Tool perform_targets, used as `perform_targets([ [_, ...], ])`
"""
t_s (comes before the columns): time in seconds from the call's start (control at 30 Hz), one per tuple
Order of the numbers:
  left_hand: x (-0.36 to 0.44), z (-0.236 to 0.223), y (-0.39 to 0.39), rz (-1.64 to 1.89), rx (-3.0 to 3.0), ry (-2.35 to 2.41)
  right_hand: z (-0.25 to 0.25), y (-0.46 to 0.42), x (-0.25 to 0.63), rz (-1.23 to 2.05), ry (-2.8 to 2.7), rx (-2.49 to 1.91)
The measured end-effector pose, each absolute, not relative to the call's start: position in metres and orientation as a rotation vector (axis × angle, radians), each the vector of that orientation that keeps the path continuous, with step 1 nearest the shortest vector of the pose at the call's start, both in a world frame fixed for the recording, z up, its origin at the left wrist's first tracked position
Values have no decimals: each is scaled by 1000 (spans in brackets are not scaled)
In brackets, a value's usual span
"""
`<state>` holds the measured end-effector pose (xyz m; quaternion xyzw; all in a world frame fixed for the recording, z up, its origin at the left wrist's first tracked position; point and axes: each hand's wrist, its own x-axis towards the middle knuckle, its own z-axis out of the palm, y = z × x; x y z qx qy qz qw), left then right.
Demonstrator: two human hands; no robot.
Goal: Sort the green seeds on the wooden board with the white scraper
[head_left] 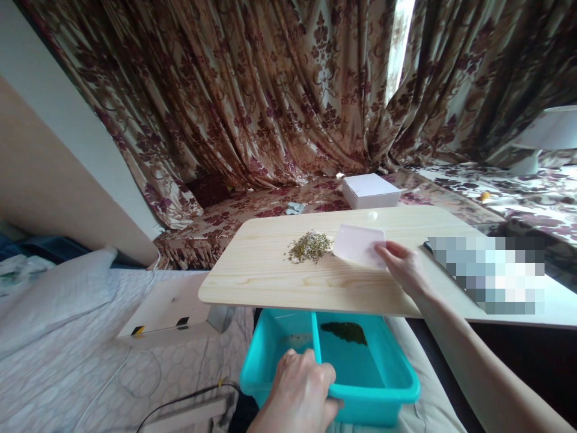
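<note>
My left hand (300, 382) is curled around the near rim of the smooth turquoise tub (369, 412), beside its divider. To the right of this hand, dark green grains (346, 332) lie in one compartment. Farther, my right hand (399, 264) pinches the thin, pale sheet (358, 245) by its right edge. At the sheet's left end is a loose, grainy pile (310, 247); beyond it, the wood-grained table (252, 282) leaves room until its rounded corner.
</note>
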<state>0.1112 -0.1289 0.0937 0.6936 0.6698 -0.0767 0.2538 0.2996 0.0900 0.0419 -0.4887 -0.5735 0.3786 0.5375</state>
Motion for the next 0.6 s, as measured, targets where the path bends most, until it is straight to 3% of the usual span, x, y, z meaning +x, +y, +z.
perform_targets([
  [0.6,110,91,-130,-174,1920,1850,45,82,295,1056,-1350,-1127],
])
